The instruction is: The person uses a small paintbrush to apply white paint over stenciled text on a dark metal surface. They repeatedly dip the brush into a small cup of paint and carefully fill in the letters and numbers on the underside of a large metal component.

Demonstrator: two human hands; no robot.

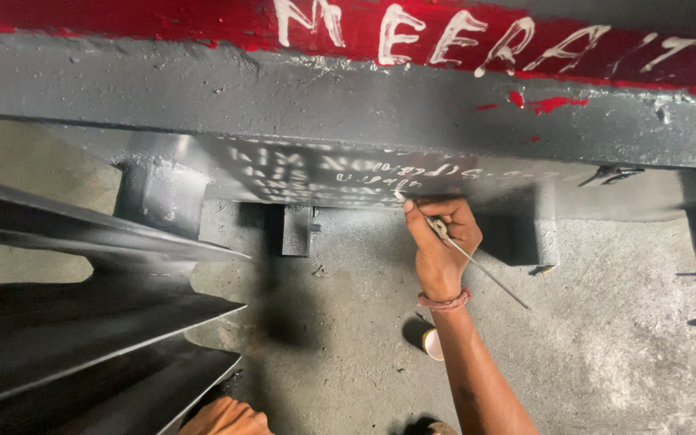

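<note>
Red band [203, 20] with white lettering along top, white lettering on grey plate [324, 173]

R hand [442, 242] raised w/ forearm stretched up from lower frame, wrist slightly bent, thin reddish band round it. Fingers curled into a tight pinch grip, thumb pressed vs. index near the top, knuckles facing the camera. L hand [225, 418] low at bottom edge, only back of hand and knuckles visible, fingers hidden; can't tell if it holds anything.

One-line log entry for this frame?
right hand: holds thin brush, tip on grey panel | left hand: low, resting, empty | cup: on floor
</note>
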